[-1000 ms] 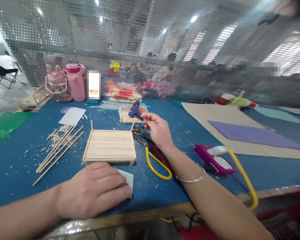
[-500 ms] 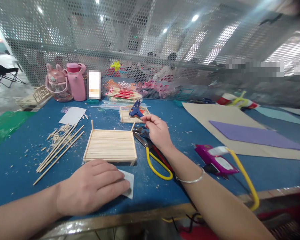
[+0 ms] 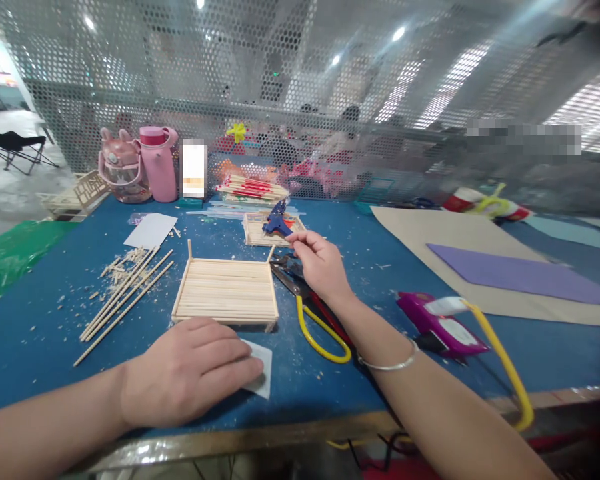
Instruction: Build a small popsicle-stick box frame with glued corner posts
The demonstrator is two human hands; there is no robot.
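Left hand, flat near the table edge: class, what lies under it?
Under the left hand lies a small white sheet on the blue table; only its right corner shows. The rest is covered by the palm.

Bright, even overhead lighting; ceiling lamps glare through far mesh. Soft shadows near hands. Wide-angle bowing at edges; far background and right side blurred.
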